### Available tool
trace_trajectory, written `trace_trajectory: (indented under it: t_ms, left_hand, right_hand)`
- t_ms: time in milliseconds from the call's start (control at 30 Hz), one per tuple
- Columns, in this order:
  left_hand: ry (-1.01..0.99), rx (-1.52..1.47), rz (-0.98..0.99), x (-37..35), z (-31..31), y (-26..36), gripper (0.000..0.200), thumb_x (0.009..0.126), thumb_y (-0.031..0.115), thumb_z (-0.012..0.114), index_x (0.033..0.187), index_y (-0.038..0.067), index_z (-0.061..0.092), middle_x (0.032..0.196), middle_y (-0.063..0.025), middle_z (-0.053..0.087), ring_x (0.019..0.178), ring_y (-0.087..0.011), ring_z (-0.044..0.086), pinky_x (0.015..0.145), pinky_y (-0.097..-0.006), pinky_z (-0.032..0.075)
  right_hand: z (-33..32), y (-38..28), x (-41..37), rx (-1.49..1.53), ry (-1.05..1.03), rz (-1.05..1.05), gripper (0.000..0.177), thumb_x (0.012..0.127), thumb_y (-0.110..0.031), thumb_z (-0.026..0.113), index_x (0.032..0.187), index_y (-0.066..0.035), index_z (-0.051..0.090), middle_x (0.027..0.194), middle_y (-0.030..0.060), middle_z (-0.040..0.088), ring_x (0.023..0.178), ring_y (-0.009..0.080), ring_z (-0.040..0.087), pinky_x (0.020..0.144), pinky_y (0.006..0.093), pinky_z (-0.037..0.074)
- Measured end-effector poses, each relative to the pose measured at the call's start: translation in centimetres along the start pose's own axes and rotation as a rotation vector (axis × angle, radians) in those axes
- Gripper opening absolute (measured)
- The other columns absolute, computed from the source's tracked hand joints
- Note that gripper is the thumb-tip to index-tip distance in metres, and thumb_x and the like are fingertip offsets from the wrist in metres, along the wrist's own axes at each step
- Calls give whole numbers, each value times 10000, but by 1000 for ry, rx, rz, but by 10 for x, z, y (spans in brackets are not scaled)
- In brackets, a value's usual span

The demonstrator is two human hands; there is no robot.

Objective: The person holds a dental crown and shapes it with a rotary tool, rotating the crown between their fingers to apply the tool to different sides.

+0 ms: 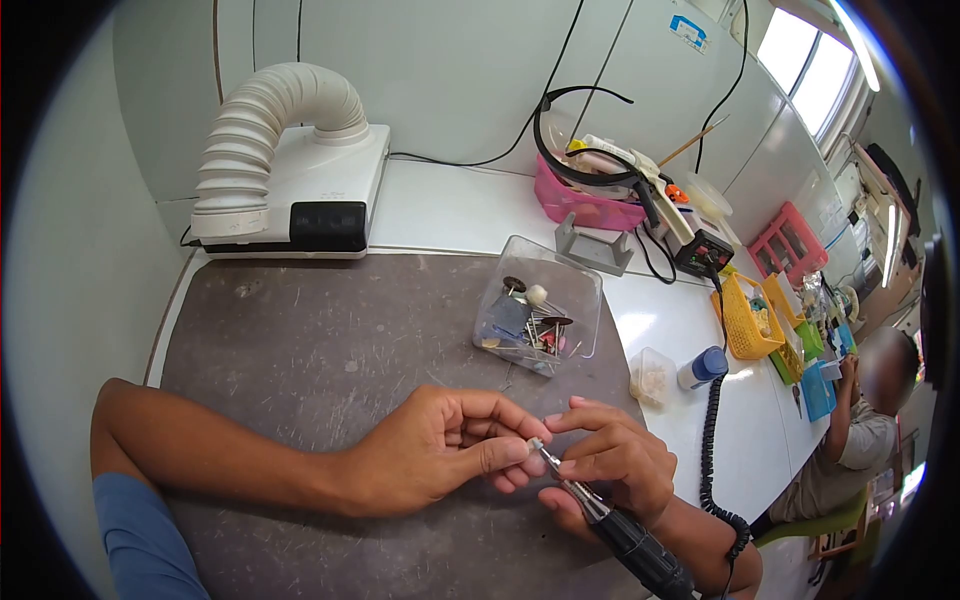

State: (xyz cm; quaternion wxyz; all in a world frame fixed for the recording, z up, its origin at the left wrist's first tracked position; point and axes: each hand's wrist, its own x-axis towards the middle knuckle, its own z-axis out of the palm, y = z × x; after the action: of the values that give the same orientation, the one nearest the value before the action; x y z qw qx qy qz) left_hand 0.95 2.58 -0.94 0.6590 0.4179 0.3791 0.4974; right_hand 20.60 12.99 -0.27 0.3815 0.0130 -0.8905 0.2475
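Note:
Low in the middle of the head view, my left hand [450,450] pinches a small pale piece [535,444] between thumb and fingertips, above a dark grey mat [320,330]. My right hand [620,465] is wrapped round a black and silver rotary handpiece [635,545], whose metal tip meets or nearly meets the piece. The exact contact is too small to tell. Beyond my hands, a clear plastic box [588,300] holds several rotary bits and discs.
A white unit with a ribbed hose [240,140] stands at the back left. Back right are a pink basket [590,208], grey stand [592,247], control box [703,253], blue-capped bottle [703,368], small tub [653,378], yellow basket [750,318] and coiled cord [709,440]. Another person [860,430] sits far right.

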Motion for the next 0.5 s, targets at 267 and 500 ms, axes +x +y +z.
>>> trace_trajectory:
  t_ms: [267, 500]
  left_hand:
    - [-8, -11, 6, 1, 0, -1, 232, 970, 93, 547, 1159, -42, 552, 1001, -125, 662, 887, -150, 651, 823, -282, 548]
    - [-1, -14, -3, 0, 1, 0, 227, 973, 90, 540, 1160, -39, 547, 1000, -129, 661, 883, -154, 650, 824, -287, 547]
  right_hand:
    - [0, 2, -1, -7, 8, -3, 285, 663, -68, 831, 856, -43, 623, 780, 88, 671, 928, 313, 690, 871, 464, 543]
    - [0, 5, -3, -16, -5, -38, 312, 693, -95, 820, 883, -62, 575, 768, 96, 653, 918, 351, 687, 857, 506, 530]
